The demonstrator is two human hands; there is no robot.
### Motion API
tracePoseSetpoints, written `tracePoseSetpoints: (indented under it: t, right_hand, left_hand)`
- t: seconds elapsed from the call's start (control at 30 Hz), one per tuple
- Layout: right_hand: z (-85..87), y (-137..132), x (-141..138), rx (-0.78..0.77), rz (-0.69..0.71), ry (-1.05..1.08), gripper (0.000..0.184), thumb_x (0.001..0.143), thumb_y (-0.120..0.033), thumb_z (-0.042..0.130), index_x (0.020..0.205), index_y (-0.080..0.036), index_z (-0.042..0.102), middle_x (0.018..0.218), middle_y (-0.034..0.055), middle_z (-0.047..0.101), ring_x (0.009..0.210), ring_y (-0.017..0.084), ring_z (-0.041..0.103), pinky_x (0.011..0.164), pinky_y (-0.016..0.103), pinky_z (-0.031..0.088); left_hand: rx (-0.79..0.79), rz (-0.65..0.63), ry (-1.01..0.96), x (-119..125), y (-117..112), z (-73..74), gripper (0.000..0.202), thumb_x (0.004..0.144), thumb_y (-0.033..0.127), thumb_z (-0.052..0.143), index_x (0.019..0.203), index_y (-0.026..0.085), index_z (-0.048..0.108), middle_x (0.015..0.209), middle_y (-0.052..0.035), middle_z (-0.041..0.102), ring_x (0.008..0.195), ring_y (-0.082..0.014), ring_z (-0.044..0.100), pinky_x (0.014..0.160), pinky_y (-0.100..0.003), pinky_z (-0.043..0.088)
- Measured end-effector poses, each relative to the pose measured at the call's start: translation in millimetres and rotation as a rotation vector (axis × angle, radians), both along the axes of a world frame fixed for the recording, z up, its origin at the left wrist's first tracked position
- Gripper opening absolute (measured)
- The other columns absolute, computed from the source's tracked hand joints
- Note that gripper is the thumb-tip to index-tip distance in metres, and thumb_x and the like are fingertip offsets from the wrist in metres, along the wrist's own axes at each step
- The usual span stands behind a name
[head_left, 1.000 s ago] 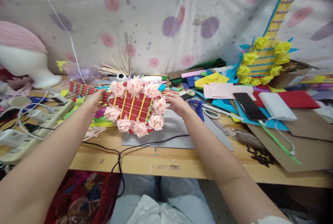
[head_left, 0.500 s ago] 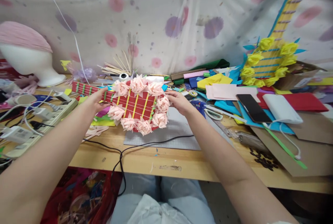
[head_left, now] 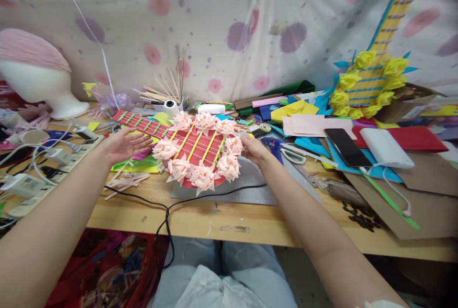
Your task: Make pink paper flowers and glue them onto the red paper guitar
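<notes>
A red paper guitar (head_left: 195, 148) with yellow strips, green frets and a ring of pink paper flowers hangs tilted above the grey mat (head_left: 246, 186). My right hand (head_left: 254, 148) grips its body at the right edge, fingers closed on it. My left hand (head_left: 123, 145) is palm up with fingers stretched out, just below and left of the guitar's neck, apart from it.
A yellow and blue paper guitar (head_left: 372, 77) leans at the back right. A phone (head_left: 345, 146), white power bank (head_left: 384, 147), scissors (head_left: 291, 155), coloured paper, a black cable (head_left: 164, 212), a power strip (head_left: 53, 165) and a foam head (head_left: 39, 81) crowd the wooden table (head_left: 250, 227).
My left hand has let go of the guitar's neck and opened. The guitar has swung so its neck points up and away, held only by my right hand.
</notes>
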State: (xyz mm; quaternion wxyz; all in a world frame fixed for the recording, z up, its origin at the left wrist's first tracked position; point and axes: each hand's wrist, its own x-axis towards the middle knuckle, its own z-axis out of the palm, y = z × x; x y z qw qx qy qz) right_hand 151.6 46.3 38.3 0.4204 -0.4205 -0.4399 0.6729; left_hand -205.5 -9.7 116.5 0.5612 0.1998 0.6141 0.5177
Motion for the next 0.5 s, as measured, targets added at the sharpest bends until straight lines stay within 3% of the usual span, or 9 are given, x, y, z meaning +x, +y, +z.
tracePoseSetpoints:
  t: [0.07, 0.13, 0.23, 0.3, 0.37, 0.43, 0.5]
  right_hand:
    - [-11.3, -3, 0, -0.036, -0.032, 0.013, 0.015, 0.056, -0.029, 0.071, 0.056, -0.019, 0.06, 0.06, 0.0008, 0.064, 0.059, 0.014, 0.058, 0.059, 0.027, 0.049]
    - [-19.0, -5, 2, -0.057, -0.038, 0.018, 0.013, 0.056, -0.029, 0.071, 0.056, -0.02, 0.06, 0.06, 0.0019, 0.065, 0.06, 0.016, 0.06, 0.06, 0.029, 0.049]
    - [-23.5, -8, 7, -0.064, -0.001, 0.007, 0.011, 0.058, -0.031, 0.069, 0.06, -0.022, 0.062, 0.067, 0.0039, 0.068, 0.067, 0.019, 0.062, 0.063, 0.032, 0.049]
    - [-24.3, -11, 10, -0.071, 0.02, -0.013, 0.011, 0.059, -0.032, 0.068, 0.061, -0.023, 0.062, 0.069, 0.0041, 0.069, 0.069, 0.02, 0.063, 0.064, 0.032, 0.049]
    - [-25.5, -13, 12, -0.092, 0.034, -0.032, 0.011, 0.059, -0.033, 0.067, 0.062, -0.024, 0.063, 0.07, 0.0043, 0.069, 0.069, 0.02, 0.063, 0.063, 0.031, 0.049]
    - [-27.7, -14, 14, -0.117, 0.048, -0.037, 0.011, 0.06, -0.033, 0.068, 0.063, -0.023, 0.063, 0.072, 0.0047, 0.07, 0.069, 0.02, 0.063, 0.062, 0.031, 0.049]
    - [-30.3, -14, 15, -0.136, 0.067, -0.032, 0.011, 0.06, -0.032, 0.068, 0.064, -0.022, 0.064, 0.072, 0.0047, 0.07, 0.069, 0.019, 0.063, 0.063, 0.031, 0.049]
  left_hand:
    - [0.007, 0.011, 0.041, 6, -2, -2.3, 0.008, 0.08, 0.017, 0.045, 0.082, 0.013, 0.052, 0.088, -0.012, 0.062, 0.087, -0.0197, 0.064, 0.074, -0.033, 0.054]
    - [0.028, 0.092, 0.239, 9, -3, -2.5, 0.006, 0.075, 0.012, 0.048, 0.08, 0.014, 0.05, 0.086, -0.0093, 0.061, 0.087, -0.0198, 0.063, 0.081, -0.036, 0.052]
    - [0.152, 0.175, 0.906, 5, -2, 0.1, 0.027, 0.063, 0.009, 0.06, 0.086, 0.017, 0.049, 0.097, -0.0081, 0.059, 0.102, -0.026, 0.058, 0.094, -0.044, 0.043]
    - [0.276, -0.009, 1.352, -1, 0, 1.7, 0.046, 0.053, 0.01, 0.068, 0.094, 0.019, 0.05, 0.114, -0.0095, 0.055, 0.119, -0.0312, 0.046, 0.105, -0.046, 0.032]
    - [0.373, -0.33, 1.554, -4, 4, 1.0, 0.059, 0.045, 0.01, 0.073, 0.099, 0.02, 0.052, 0.126, -0.0105, 0.05, 0.129, -0.0328, 0.035, 0.111, -0.045, 0.019]
    - [0.416, -0.578, 1.556, -3, 8, -2.6, 0.059, 0.041, 0.008, 0.075, 0.095, 0.021, 0.055, 0.124, -0.0091, 0.053, 0.129, -0.0319, 0.036, 0.113, -0.044, 0.009]
    - [0.407, -0.691, 1.464, 0, 12, -8.1, 0.051, 0.039, 0.005, 0.075, 0.084, 0.022, 0.057, 0.109, -0.0054, 0.061, 0.122, -0.03, 0.044, 0.113, -0.044, 0.006]
